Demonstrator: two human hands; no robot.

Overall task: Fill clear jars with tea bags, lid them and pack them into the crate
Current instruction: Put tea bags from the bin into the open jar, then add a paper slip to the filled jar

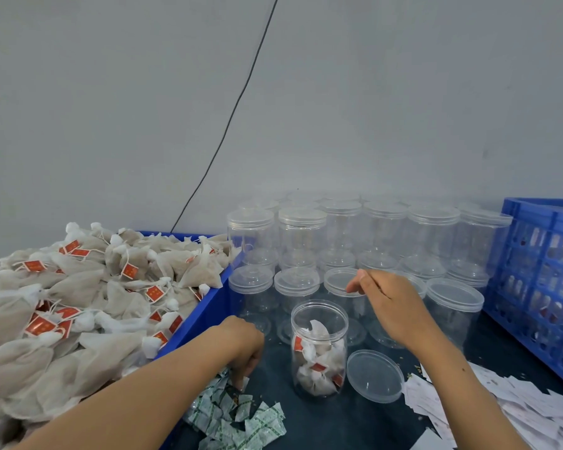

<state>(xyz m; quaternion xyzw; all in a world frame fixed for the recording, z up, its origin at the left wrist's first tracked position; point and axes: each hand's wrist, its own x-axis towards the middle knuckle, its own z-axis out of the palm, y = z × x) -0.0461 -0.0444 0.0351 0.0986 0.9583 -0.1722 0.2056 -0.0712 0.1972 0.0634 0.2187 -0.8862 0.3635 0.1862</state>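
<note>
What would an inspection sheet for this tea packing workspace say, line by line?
Surface: dark blue tabletop, crumbs scattered on it.
Job's things: open clear plastic jar part-filled with tea bags; its round clear lid beside it; blue tray heaped with white mesh tea bags; stacked lidded empty jars; blue slatted crate.
Clutter: green-white sachets; white paper slips.
Hands: left hand reaches into the sachets; right hand open above the jars.
Cables: thin black cable on the wall.
Surroundings: plain grey wall.

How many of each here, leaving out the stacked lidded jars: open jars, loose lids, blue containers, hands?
Open jar: 1
Loose lid: 1
Blue containers, bin and crate: 2
Hands, left hand and right hand: 2
Total: 6
</note>
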